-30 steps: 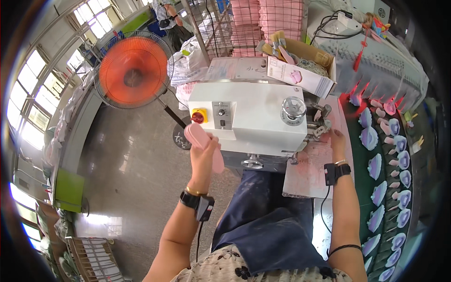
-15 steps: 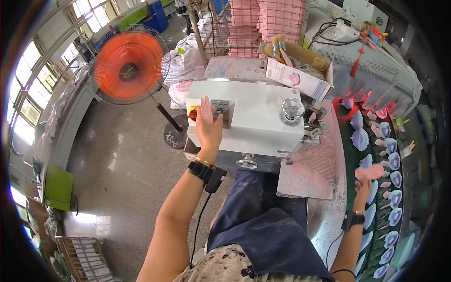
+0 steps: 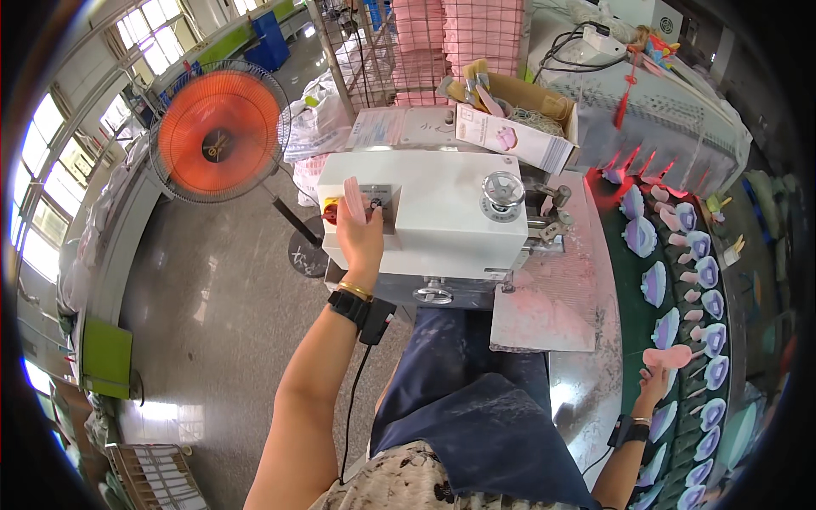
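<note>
My left hand [image 3: 360, 242] is closed around a few thin pink sole-shaped pieces [image 3: 354, 200], seen nearly edge-on. It is over the left end of a white machine [image 3: 433, 191], beside a red-and-yellow switch [image 3: 330, 210] and a small control panel. Out to the right, my right hand [image 3: 653, 384] grips one flat pink sole [image 3: 667, 357] by its near side. That hand is above a dark green conveyor belt [image 3: 633, 293], which carries lilac shoe-shaped parts [image 3: 654, 283] and a row of lilac parts with pink pieces [image 3: 712, 304] beside them.
A handwheel [image 3: 503, 194] tops the machine's right end, above a pink-dusted plate [image 3: 544, 319]. Behind stand an open carton [image 3: 518, 136] with brushes and a wire cage [image 3: 480, 51] of pink material. A heater housing [image 3: 646, 127] glows red over the belt. An orange fan [image 3: 217, 127] stands left.
My right hand has come nearer to me along the belt with the pink sole. The left hand stays at the machine with its pieces. The view has shifted slightly.
</note>
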A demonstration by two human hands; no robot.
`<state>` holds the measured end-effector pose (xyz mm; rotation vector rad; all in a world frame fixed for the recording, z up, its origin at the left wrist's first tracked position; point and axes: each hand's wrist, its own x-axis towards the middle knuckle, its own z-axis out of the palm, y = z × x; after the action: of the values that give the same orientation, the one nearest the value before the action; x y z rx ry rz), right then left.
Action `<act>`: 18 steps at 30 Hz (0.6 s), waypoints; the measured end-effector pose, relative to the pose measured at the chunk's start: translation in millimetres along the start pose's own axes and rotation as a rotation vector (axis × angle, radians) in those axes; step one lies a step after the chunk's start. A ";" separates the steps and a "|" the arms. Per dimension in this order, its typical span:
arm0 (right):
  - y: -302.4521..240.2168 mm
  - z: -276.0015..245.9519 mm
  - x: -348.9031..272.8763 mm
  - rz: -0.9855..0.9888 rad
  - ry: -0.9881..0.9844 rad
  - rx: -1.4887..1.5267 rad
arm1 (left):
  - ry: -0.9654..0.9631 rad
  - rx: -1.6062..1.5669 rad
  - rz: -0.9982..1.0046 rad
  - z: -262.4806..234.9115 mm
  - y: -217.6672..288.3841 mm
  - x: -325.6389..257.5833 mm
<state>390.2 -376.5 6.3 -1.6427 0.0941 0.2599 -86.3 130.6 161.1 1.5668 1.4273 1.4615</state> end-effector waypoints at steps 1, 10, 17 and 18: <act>0.7 6.0 2.1 -0.007 -0.017 0.002 | 0.009 0.017 0.003 -1.2 -0.3 -0.7; 36.3 -29.3 39.1 0.056 -0.265 0.485 | 0.039 0.547 0.561 24.6 -49.3 11.5; -8.3 -6.4 61.9 -0.212 0.205 -0.104 | -0.366 -0.365 -0.439 0.7 23.4 -131.9; -8.1 -26.3 71.7 -0.208 0.270 -0.109 | -0.481 -0.357 -0.670 12.7 43.1 -161.9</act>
<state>464.4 -395.1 -0.1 -1.7742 0.1133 -0.1186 -34.7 -28.2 142.1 0.9811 1.1563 0.8092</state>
